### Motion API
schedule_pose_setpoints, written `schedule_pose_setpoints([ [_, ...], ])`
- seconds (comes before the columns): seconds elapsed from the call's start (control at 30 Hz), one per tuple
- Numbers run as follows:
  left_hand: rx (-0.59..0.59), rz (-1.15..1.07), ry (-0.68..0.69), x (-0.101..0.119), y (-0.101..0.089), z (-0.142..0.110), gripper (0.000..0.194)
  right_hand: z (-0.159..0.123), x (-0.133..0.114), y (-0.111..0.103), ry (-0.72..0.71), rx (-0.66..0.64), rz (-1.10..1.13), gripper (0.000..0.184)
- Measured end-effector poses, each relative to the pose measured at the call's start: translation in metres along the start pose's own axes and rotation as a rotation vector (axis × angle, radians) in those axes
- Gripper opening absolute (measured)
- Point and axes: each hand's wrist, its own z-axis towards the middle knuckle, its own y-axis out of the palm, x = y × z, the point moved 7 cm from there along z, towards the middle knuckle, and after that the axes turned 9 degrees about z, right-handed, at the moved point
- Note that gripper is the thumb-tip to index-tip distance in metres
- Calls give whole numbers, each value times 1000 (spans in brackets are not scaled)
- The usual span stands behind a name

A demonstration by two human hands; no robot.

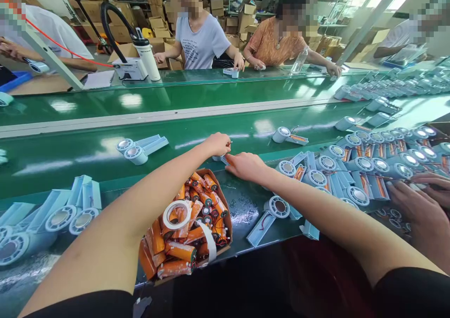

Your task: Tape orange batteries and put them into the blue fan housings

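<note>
At the far edge of the counter (242, 219), a pale part (219, 158) is held by the right hand (246, 165), presumably against slipping; whether anything is pinched by the curled left hand (218, 144) cannot be told.

Cardboard boxes (248, 18) lie piled behind a clear bottle (299, 62).

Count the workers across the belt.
4: white shirt, far left; pale tee, centre-left; orange top, centre-right; light top, far right. More may be hidden or out of frame.
</note>
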Motion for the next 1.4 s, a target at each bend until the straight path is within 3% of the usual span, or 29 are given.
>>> schedule_pose_setpoints([
  [0.17, 13, -54, -8, 8, -7, -2, 14, 19, -12, -8, -27, -49, -21, 48],
  [0.27, 88, -104, -40, -1, -24, -30, 25, 23, -8, -12, -34, -57, -24, 39],
  [0.33, 170, -132, -74, -14, -37, -72, 37, 25, 1, -14, -41, -43, -8, 32],
  [0.4, 270, -164, -65, -25, -49, -129, 35, 28, 15, -17, -43, -5, 28, 27],
  [0.47, 365, -219, 70, -27, -56, -192, 29, 32, 32, -24, -7, 60, 69, 32],
  [0.57, 310, -107, 278, -17, -39, -263, 28, 34, 45, -40, 85, 177, 92, 46],
  [0.63, 337, 58, 311, -9, -24, -289, 23, 27, 30, -53, 72, 274, 109, 47],
  [0.7, 442, 191, 297, 1, -13, -302, 17, 11, -5, -59, -56, 322, 245, 45],
  [0.77, 593, 266, 276, 13, -11, -312, 17, -16, -53, -49, -287, 177, 499, 40],
  [0.83, 735, 320, 245, 23, -13, -323, 17, -56, -101, -31, -544, -122, 742, 45],
  [0.9, 813, 374, 222, 28, -15, -335, 15, -98, -131, -19, -729, -353, 916, 54],
  [1.0, 822, 416, 206, 24, -11, -350, 14, -144, -145, -9, -819, -577, 1046, 58],
  [1.1, 807, 454, 174, 15, -1, -364, 22, -174, -145, 5, -895, -860, 920, 54],
  [1.13, 804, 465, 162, 14, 2, -368, 24, -177, -144, 7, -925, -868, 853, 50],
  [1.17, 801, 469, 156, 14, 5, -372, 26, -173, -143, 7, -941, -791, 792, 43],
  [1.2, 801, 464, 155, 15, 6, -375, 27, -164, -143, 5, -934, -633, 730, 35],
  [1.3, 798, 414, 183, 25, 8, -381, 34, -128, -136, -7, -780, -47, 447, 27],
  [1.33, 792, 390, 194, 29, 8, -382, 34, -120, -136, -8, -737, 51, 342, 26],
  [1.4, 780, 346, 208, 35, 8, -384, 31, -110, -138, -4, -728, 76, 204, 18],
])
